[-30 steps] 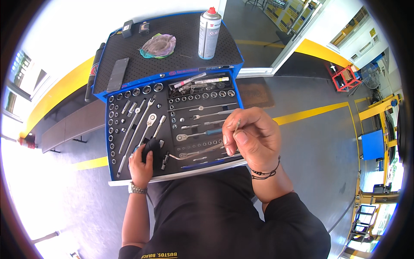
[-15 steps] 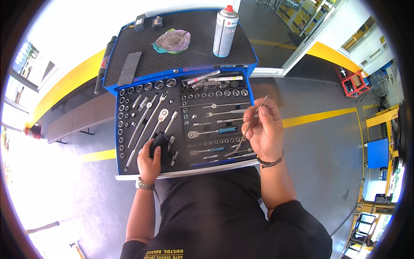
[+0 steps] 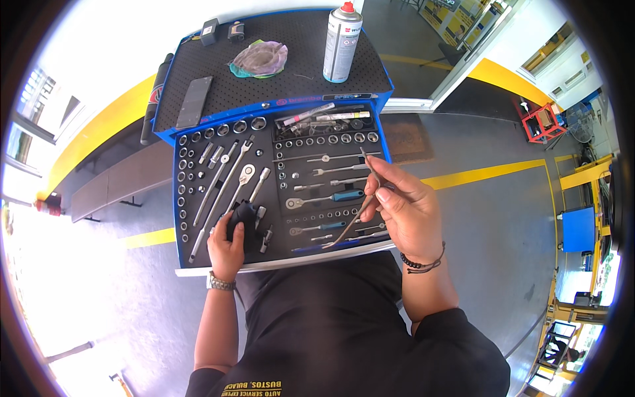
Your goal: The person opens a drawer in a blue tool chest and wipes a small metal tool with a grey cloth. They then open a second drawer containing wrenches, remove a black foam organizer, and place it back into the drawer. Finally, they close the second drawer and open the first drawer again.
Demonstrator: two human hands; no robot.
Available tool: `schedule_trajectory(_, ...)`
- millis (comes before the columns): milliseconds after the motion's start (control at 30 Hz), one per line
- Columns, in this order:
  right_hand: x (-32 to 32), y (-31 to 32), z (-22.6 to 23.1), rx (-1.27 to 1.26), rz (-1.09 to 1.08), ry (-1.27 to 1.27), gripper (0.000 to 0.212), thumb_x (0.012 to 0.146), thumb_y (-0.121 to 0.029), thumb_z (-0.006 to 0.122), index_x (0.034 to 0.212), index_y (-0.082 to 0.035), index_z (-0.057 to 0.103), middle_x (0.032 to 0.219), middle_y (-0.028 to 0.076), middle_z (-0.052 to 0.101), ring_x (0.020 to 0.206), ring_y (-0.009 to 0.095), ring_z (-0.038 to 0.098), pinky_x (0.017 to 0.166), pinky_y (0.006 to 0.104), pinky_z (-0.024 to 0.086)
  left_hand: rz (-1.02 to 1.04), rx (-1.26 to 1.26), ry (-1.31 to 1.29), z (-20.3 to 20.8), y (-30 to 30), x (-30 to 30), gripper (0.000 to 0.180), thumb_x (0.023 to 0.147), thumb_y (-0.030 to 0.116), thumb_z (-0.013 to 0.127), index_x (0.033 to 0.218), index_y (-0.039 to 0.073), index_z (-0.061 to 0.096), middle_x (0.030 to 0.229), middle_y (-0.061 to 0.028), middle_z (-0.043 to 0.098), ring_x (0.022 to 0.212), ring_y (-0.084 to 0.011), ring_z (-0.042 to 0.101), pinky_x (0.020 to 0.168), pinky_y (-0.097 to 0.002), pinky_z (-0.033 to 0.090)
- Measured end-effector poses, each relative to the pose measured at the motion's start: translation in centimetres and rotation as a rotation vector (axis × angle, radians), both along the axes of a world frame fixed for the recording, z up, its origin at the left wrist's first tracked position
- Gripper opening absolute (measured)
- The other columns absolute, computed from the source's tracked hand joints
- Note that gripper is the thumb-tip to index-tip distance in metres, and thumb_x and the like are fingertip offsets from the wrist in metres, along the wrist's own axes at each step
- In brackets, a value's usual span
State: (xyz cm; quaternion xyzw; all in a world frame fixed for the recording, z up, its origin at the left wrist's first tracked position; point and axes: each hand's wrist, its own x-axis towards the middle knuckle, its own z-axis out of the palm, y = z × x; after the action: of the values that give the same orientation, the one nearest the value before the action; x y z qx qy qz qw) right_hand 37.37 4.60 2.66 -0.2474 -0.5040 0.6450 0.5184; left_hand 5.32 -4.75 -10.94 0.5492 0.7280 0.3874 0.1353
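Observation:
My left hand (image 3: 227,253) is closed around a black rounded object (image 3: 244,214), held over the left part of an open tool drawer (image 3: 291,263); its kind is hard to make out. Between the thumb and fingers of my right hand (image 3: 411,213) is a thin, curved brownish-grey rod (image 3: 345,231), slanting over the drawer's right side with one end up and the other near the front edge. Beneath my hands lie a ratchet (image 3: 247,174), blue-handled ratchets (image 3: 347,196), extension bars and rows of sockets (image 3: 182,190) in dark foam.
On the blue cabinet's perforated black top (image 3: 291,36) stand a spray can (image 3: 342,43), a crumpled cloth (image 3: 260,59), a flat dark slab (image 3: 195,101) and small boxes (image 3: 210,32). A long bench (image 3: 122,178) runs at left. A red cart (image 3: 542,122) stands far right.
My right hand has moved slightly lower, tilting the rod so its lower end reaches further left. My left hand keeps hold of the black object. The view has shifted a little.

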Motion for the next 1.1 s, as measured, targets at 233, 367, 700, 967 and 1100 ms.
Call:
schedule_trajectory(233,-0.8,-0.9,0.7,0.016,0.04,-0.007,0.039,0.096,0.004,0.058,0.134,0.0,0.057,0.102,0.009,0.065,0.083,0.017,0.069,0.075,0.027,0.057,-0.074,0.095,-0.431,-0.2,-0.5,0.1,0.037,0.099,0.02,0.06,0.128,-0.003,0.058,0.11,-0.0126,0.069,0.097,-0.0225,0.067,0.085,-0.0334,0.051)
schedule_trajectory(367,-0.8,-1.3,0.5,0.071,0.067,-0.082,0.036,0.094,0.004,0.06,0.13,0.001,0.06,0.101,0.009,0.066,0.083,0.012,0.066,0.074,0.0247,0.055,-0.094,0.185,-0.999,2.4,-0.4,2.0,0.034,0.104,0.012,0.05,0.133,-0.005,0.053,0.12,-0.0097,0.065,0.108,-0.0175,0.062,0.092,-0.0285,0.05)
schedule_trajectory(700,-2.5,-3.0,1.0,0.221,0.161,-0.23,0.057,0.092,0.004,0.061,0.145,-0.002,0.041,0.096,0.006,0.065,0.086,0.012,0.062,0.079,0.0266,0.051,-0.544,0.01,-1.57,12.3,1.9,10.3,0.03,0.104,0.012,0.048,0.133,0.002,0.05,0.122,-0.0117,0.063,0.106,-0.0175,0.063,0.088,-0.0319,0.053)
schedule_trajectory(967,-1.6,-4.1,0.6,0.33,0.046,-0.274,0.047,0.088,-0.003,0.07,0.131,-0.002,0.051,0.096,0.007,0.066,0.085,0.014,0.066,0.076,0.027,0.053,-0.606,0.143,-1.496,11.8,1.8,11.8,0.026,0.099,0.013,0.059,0.124,0.004,0.059,0.114,-0.0089,0.067,0.099,-0.0181,0.066,0.084,-0.0334,0.055)
schedule_trajectory(1100,-2.0,-4.9,1.1,0.5,-0.092,-0.43,0.023,0.087,-0.006,0.072,0.107,-0.001,0.061,0.091,0.009,0.065,0.078,0.016,0.067,0.069,0.0279,0.053,-0.555,0.194,-1.584,12.4,1.7,12.4,0.029,0.1,0.017,0.056,0.126,0.005,0.058,0.113,-0.0113,0.069,0.105,-0.0244,0.067,0.093,-0.0403,0.054)
